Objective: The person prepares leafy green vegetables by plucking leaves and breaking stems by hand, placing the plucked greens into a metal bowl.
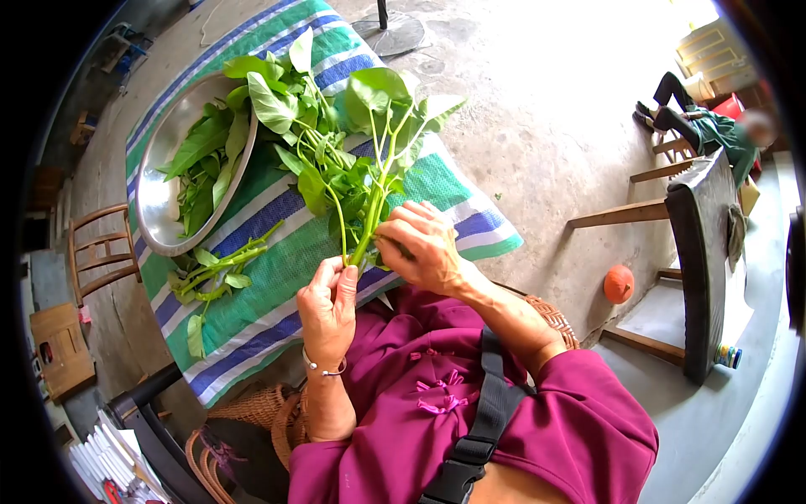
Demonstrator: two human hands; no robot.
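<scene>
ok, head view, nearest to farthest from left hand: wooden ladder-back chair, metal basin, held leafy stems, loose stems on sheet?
1. Held leafy stems, gripped by left hand.
2. Loose stems, on striped sheet to its left.
3. Metal basin, upper left, past them.
4. Wooden ladder-back chair, far left.

Glare from the upper right bleaches the concrete floor (pixel 537 92) almost white; the left edge is dim. The leafy stems (pixel 370 220) look sharp, a background person's head (pixel 759 128) blurred. Fisheye distortion curves the borders into black corners.
</scene>
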